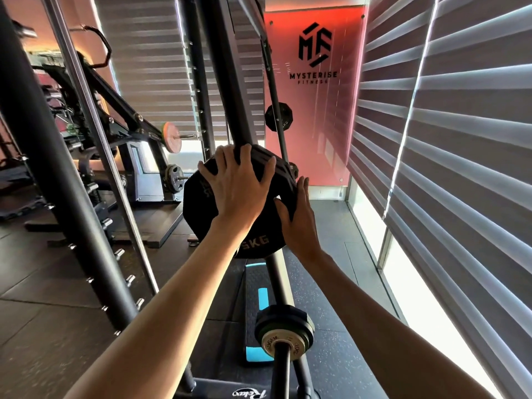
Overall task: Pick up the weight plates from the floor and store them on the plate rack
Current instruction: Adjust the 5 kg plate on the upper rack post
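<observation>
A black weight plate (201, 214) marked 5KG stands upright against the dark rack upright (227, 82), at about chest height in the middle of the view. My left hand (236, 188) lies spread on the plate's face, with its fingertips reaching the top edge. My right hand (296, 220) is against the plate's right edge, fingers straight and pointing up, thumb on the face. The peg behind the plate is hidden. A smaller black plate (278, 116) hangs higher up on the rack.
A barbell end (283, 329) loaded with plates sticks out toward me low in front, over a black and blue step platform (259, 298). Window blinds (446, 139) close in on the right. A thick black post (57, 182) and a machine holding an orange plate (172, 137) stand left.
</observation>
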